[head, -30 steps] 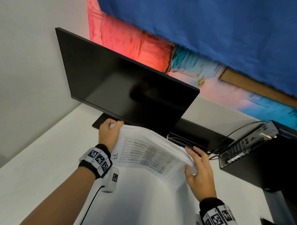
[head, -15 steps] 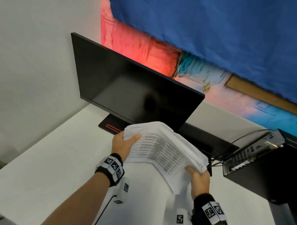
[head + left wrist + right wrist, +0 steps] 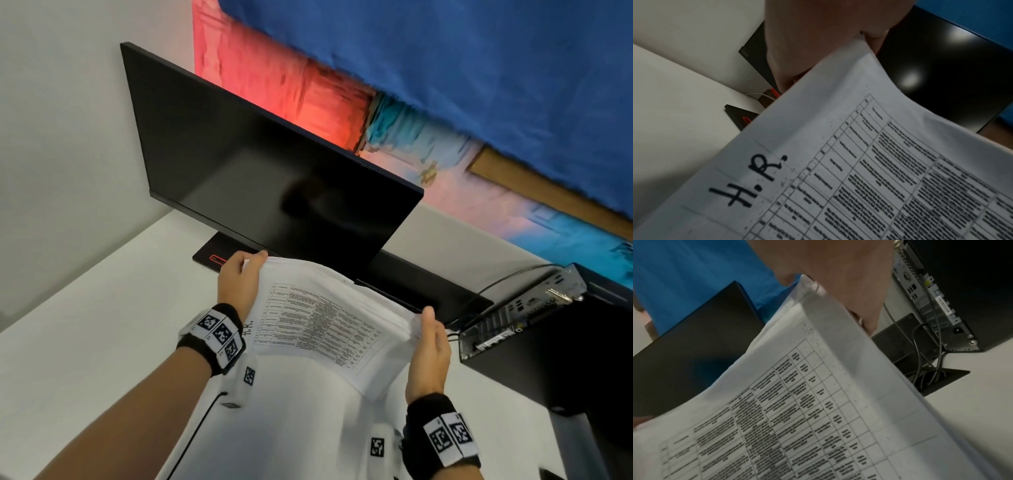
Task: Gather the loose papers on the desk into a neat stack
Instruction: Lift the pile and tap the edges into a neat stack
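From the head view, I have the papers [image 3: 322, 318] lifted off the desk [image 3: 102, 325], held as one bundle just in front of the monitor [image 3: 260, 171]. My left hand [image 3: 238, 284] grips the bundle's far left corner, fingers curled over the top edge. My right hand [image 3: 428, 356] stands flat against the right edge with straight fingers, pressing the sheet ends together; it is not wrapped around anything. I judge the gathering done, since I see no stray sheet on the desk near the monitor, though much of the desk is out of frame. What is left is squaring: the right edges fan out, the bundle sags between my hands, and it has not yet been set down. To the right of the monitor sits a computer case [image 3: 520, 315] with cables [image 3: 503, 277], close to my right hand, which I could snag.

From the left wrist view, the top sheet [image 3: 859, 162] shows a printed table and a handwritten "H.R."; my thumb [image 3: 818, 40] clamps its corner, with the monitor right behind.

From the right wrist view, my palm [image 3: 838, 272] lies against the layered edges, which are visibly stepped. The cables [image 3: 925, 356] and the computer case [image 3: 937, 305] lie just beyond the monitor's right end.
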`<move>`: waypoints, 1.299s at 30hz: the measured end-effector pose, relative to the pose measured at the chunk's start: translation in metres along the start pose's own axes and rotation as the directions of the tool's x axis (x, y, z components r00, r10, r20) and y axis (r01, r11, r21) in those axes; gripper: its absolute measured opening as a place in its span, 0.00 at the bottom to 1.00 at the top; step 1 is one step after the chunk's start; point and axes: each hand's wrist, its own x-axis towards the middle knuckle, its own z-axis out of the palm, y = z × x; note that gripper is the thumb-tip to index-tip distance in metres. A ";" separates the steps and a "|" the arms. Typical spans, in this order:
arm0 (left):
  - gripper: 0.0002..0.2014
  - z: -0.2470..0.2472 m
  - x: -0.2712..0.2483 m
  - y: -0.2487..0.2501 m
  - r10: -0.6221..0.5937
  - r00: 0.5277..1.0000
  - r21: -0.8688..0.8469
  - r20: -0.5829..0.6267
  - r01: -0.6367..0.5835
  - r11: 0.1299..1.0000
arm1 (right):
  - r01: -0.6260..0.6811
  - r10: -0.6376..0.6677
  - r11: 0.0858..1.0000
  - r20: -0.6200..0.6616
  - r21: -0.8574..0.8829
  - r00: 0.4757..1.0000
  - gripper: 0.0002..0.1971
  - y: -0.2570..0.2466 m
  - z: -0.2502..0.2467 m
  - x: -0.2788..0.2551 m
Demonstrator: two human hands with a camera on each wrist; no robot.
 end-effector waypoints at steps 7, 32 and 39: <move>0.18 -0.004 -0.002 0.001 -0.017 0.996 -0.050 0.093 0.022 0.999 | -0.030 0.029 1.000 -0.097 -0.002 0.995 0.09 0.011 -0.008 0.015; 0.13 -0.033 -0.010 0.044 0.012 0.930 -0.089 0.366 0.022 0.996 | -0.286 0.216 0.949 0.390 0.131 0.895 0.15 0.012 -0.040 0.006; 0.13 -0.025 -0.011 0.033 0.021 0.978 -0.055 0.209 -0.010 0.998 | -0.305 0.208 0.943 0.474 0.136 0.855 0.39 0.017 -0.031 -0.012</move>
